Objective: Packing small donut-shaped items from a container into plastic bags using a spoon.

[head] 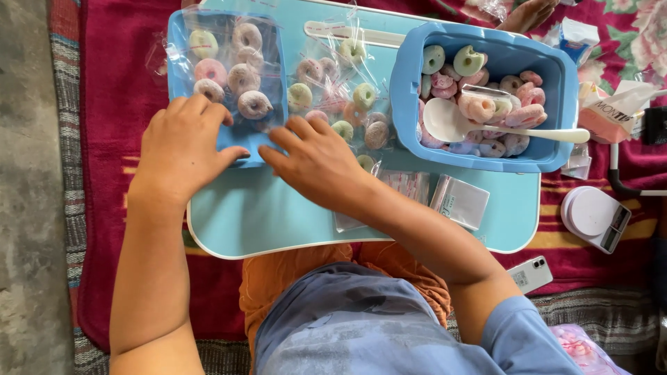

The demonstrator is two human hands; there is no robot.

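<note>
Probably a home floor: patterned blanket point(111, 83), low lap table point(264, 215).

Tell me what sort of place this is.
Probably a home floor used for packing sweets: a light blue lap table stands on a red blanket, with a blue tub of sugared ring candies and a small white scale.

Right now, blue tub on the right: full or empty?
Nearly full. The blue tub holds a heap of pastel ring-shaped sweets reaching close to its rim, with a white spoon lying on top.
</note>
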